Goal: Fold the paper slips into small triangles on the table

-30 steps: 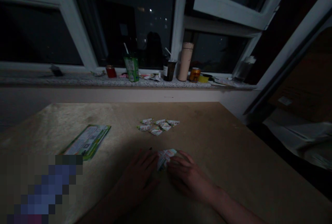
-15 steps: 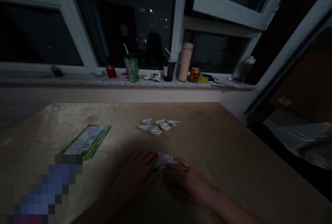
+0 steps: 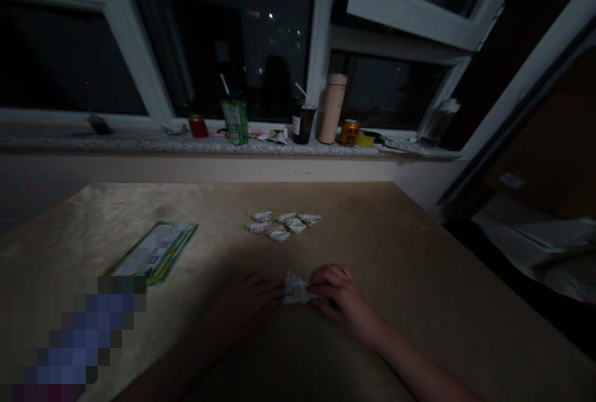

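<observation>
A small folded paper wrapper [image 3: 297, 289], triangular and pale with reddish print, lies on the table between my two hands. My left hand [image 3: 254, 296] grips its left edge, with the fingers stretched together and the fingertips on the paper; this hand is in deep shadow. On the other side my right hand [image 3: 342, 296] has curved fingers and thumb closed on the right corner. Farther up the table lies a loose group of several small folded triangular pieces [image 3: 280, 233], white and green.
A flat green-and-white printed package [image 3: 156, 253] rests on the left of the wooden table [image 3: 372, 228]. Along the windowsill [image 3: 261, 149] stand a green cup [image 3: 236, 120], a dark cup with straw [image 3: 302, 124], a pinkish flask [image 3: 333, 110] and a can [image 3: 349, 133]. Lower left is pixelated.
My right hand has shifted right and uncovered more of the wrapper. The wrapper now shows as an upright-pointing triangle, and my left hand has moved slightly back to the left.
</observation>
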Tool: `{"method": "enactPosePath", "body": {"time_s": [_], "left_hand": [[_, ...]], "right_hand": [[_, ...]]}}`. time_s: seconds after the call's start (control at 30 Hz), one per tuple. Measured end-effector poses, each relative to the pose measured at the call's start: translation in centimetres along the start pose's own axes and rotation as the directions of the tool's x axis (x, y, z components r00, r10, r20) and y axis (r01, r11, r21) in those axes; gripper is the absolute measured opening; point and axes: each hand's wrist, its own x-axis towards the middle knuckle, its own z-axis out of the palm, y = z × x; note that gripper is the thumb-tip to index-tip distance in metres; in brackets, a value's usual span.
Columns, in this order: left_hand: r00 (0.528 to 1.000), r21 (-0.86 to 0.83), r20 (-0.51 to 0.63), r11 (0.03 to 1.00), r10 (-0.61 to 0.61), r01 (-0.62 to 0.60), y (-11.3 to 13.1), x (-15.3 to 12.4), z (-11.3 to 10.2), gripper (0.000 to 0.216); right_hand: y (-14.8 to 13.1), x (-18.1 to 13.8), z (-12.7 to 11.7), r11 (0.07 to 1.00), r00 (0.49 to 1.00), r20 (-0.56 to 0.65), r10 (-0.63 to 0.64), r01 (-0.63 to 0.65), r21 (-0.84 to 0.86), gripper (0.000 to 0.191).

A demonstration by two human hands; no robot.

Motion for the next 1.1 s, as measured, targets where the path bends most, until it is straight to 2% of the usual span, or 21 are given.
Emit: {"method": "enactPosePath", "body": {"time_s": [0.2,0.43,0.63,0.73,0.87,0.97,1.1], "left_hand": [[0.999,0.005,0.035,1.0,0.027,-0.027,-0.1,0.3,-0.1,0.032],[1.0,-0.12,-0.011,0.993,-0.014,0.012,-0.4,0.2,0.1,0.033],[0.984,-0.122,-0.143,0.988,-0.107,0.09,-0.3,-0.1,0.4,0.035],[0.977,-0.129,-0.15,0.982,-0.154,0.135,-0.4,0.0,0.8,0.037],[0.964,-0.16,-0.15,0.968,-0.22,0.196,-0.6,0.4,1.3,0.027],[0.961,-0.166,-0.147,0.963,-0.236,0.211,-0.6,0.6,1.4,0.024],[0.961,-0.161,-0.134,0.962,-0.241,0.219,-0.6,0.7,1.5,0.02]], "right_hand": [[-0.3,0.5,0.2,0.998,0.997,0.055,-0.061,0.061,0.003,0.022],[0.2,1.7,0.6,0.994,0.994,0.032,-0.102,0.1,0.052,0.011],[-0.1,2.7,1.0,0.994,0.995,0.085,-0.046,0.054,-0.097,0.013],[-0.2,3.1,1.3,0.986,0.991,0.131,-0.041,0.061,-0.158,0.014],[-0.3,3.4,1.3,0.972,0.982,0.174,-0.079,0.115,-0.205,0.015],[-0.2,3.6,1.4,0.961,0.973,0.196,-0.119,0.162,-0.223,0.024],[0.2,4.0,1.7,0.953,0.97,0.201,-0.133,0.181,-0.242,0.021]]}}
